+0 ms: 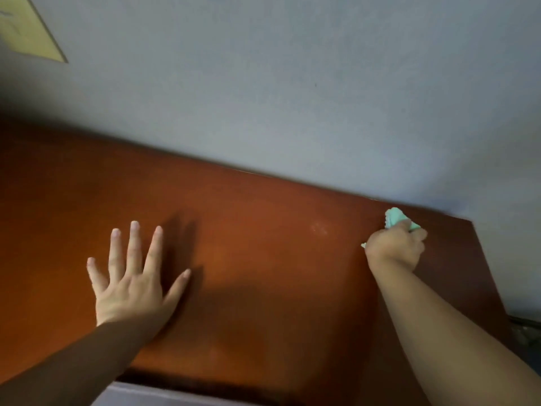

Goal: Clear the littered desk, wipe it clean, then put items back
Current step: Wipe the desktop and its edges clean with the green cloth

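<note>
While left hand (pixel 131 276) lies splayed on desk (pixel 263 259) | right hand (pixel 395 249) grips cloth (pixel 395 216) near far-right corner

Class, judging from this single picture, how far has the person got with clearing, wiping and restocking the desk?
Done: the visible part of the desk carries no litter or items. In hand: the right hand grips a green cloth at the far right corner by the wall, while the left hand rests flat, fingers spread. Left: wiping the rest, including a faint smudge, then returning the items, none in view.
</note>
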Motion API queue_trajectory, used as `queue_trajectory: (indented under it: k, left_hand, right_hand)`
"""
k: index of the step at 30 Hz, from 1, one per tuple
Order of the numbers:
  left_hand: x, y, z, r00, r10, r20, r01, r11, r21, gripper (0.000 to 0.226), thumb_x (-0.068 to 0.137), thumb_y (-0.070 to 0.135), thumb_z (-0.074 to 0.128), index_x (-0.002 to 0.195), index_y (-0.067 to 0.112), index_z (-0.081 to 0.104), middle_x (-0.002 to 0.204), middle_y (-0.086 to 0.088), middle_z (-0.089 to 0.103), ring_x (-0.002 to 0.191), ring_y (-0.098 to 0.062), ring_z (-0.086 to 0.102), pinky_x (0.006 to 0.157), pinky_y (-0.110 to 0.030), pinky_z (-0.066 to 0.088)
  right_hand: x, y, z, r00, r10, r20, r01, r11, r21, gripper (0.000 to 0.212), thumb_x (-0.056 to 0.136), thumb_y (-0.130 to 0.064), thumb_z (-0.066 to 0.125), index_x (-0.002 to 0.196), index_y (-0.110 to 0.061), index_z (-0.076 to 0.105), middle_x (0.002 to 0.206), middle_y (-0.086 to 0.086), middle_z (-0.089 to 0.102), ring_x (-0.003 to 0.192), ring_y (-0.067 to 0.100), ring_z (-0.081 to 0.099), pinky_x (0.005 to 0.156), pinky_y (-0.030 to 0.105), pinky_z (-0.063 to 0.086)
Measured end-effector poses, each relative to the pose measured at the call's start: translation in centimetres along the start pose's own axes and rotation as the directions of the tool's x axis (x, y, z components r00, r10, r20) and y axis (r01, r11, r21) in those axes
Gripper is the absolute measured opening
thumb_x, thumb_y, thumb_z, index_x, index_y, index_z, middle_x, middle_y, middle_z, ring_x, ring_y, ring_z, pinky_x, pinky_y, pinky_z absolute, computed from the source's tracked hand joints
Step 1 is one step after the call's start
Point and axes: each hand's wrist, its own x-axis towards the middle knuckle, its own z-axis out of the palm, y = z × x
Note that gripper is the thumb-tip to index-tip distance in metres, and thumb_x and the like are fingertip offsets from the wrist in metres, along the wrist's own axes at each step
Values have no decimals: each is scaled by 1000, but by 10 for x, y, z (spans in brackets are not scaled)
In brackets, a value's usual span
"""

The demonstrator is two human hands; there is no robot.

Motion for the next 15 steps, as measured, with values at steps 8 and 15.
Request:
queue_trajectory:
  k: [8,15]
  left_hand:
    - [11,-12,-2,987,13,162,-6,999,-44,89,59,77,-18,132,31,-35,140,6,-42,129,-12,-42,112,-51,-12]
    - [9,-12,-11,974,40,225,-16,994,-107,90,54,78,-28,127,27,-43,132,5,-50,124,-13,-47,113,-51,-12]
  right_hand:
    - [-157,-119,42,860,-484,160,479,875,71,51,93,-16,44,143,-19,36,130,9,42,113,29,42,89,36,41]
    - [-93,-99,25,920,-389,-38,384,881,275,46,85,-15,43,128,-14,58,118,19,51,105,37,52,86,39,43]
